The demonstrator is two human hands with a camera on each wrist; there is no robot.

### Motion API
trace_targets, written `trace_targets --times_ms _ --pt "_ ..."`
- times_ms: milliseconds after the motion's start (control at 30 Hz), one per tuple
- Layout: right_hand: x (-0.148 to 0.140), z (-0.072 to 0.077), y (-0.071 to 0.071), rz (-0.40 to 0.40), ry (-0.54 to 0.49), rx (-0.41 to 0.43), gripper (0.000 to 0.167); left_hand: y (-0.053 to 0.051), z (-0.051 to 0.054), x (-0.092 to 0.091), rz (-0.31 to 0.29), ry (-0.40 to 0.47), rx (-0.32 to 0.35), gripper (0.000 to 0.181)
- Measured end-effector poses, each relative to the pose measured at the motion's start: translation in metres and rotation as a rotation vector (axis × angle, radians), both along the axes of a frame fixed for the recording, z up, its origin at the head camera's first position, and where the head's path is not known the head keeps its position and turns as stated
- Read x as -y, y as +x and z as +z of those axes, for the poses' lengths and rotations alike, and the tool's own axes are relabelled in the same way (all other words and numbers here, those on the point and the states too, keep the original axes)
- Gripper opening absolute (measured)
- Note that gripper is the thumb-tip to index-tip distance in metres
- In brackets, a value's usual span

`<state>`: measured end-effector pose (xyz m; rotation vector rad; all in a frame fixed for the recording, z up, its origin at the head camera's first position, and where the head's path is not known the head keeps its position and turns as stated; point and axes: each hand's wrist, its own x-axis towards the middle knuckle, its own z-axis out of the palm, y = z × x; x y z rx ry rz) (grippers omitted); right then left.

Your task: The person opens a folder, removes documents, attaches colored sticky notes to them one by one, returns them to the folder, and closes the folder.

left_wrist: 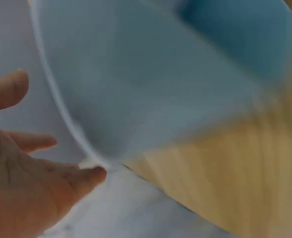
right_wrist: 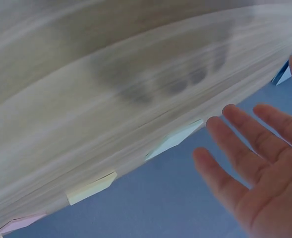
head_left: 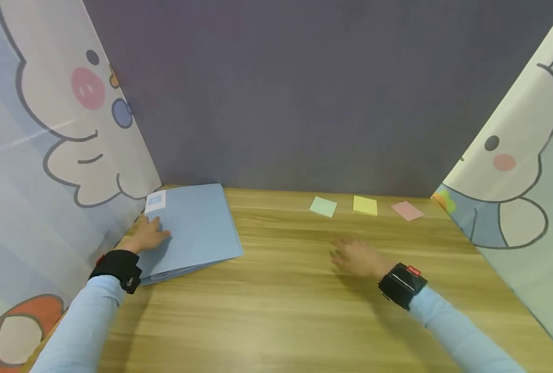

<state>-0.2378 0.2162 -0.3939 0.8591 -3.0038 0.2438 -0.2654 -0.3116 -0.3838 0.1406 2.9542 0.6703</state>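
Observation:
A light blue folder (head_left: 203, 223) lies closed on the left of the wooden table, with a white and blue label (head_left: 155, 201) at its far left corner. Over its left part is my left hand (head_left: 146, 235), thumb and fingers spread. In the left wrist view, those fingers are beside the blurred folder (left_wrist: 136, 84); whether they touch it I cannot tell. My right hand (head_left: 360, 257), slightly blurred, hovers above the table with extended fingers and holds nothing. Nearest to it is a pale green sticky note (head_left: 323, 206); a yellow note (head_left: 365, 205) and a pink note (head_left: 407, 211) lie further right.
A dark grey panel (head_left: 295, 98) stands along the back edge of the table (head_left: 267, 305). Cartoon-printed sheets close off the left side (head_left: 33, 171) and right side (head_left: 528, 217). Bare wood lies between the folder and the notes.

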Motion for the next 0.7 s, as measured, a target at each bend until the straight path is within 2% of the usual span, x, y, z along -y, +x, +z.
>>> trace_targets --times_ms 133,233,433,700 --pt "0.001 0.003 0.001 0.005 0.016 -0.008 0.051 -0.004 -0.007 0.019 0.042 0.087 0.126 0.072" --pt "0.003 0.004 0.003 0.005 0.016 0.006 0.05 -0.003 -0.01 0.025 0.058 0.105 0.17 0.074" --pt "0.004 0.004 0.005 0.008 0.027 0.017 0.05 0.002 -0.012 0.026 0.057 0.077 0.153 0.074" --pt "0.007 0.004 0.01 -0.006 0.029 0.041 0.051 0.001 -0.019 0.008 0.029 0.037 0.098 0.071"
